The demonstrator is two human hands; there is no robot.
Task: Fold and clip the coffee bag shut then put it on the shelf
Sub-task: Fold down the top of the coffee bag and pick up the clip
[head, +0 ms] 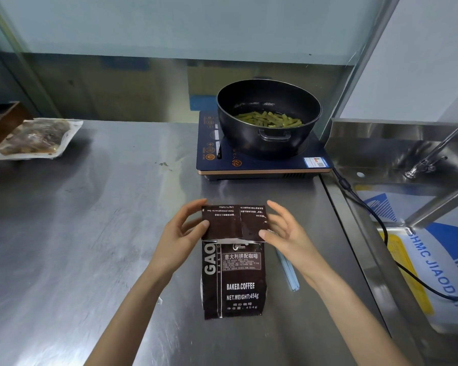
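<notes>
Coffee bag (233,281): lying on steel counter (90,233).
Left hand (180,233): pinching its folded top.
Right hand (283,233): thumb pressing, fingers spreading.

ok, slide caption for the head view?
Left hand and right hand fold the coffee bag top over; blue clip alongside.

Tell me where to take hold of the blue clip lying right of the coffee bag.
Best pinch the blue clip across its narrow width at its near end, from above, with the right hand. It lies flat on the counter beside the coffee bag, its far end hidden under that hand.
</notes>
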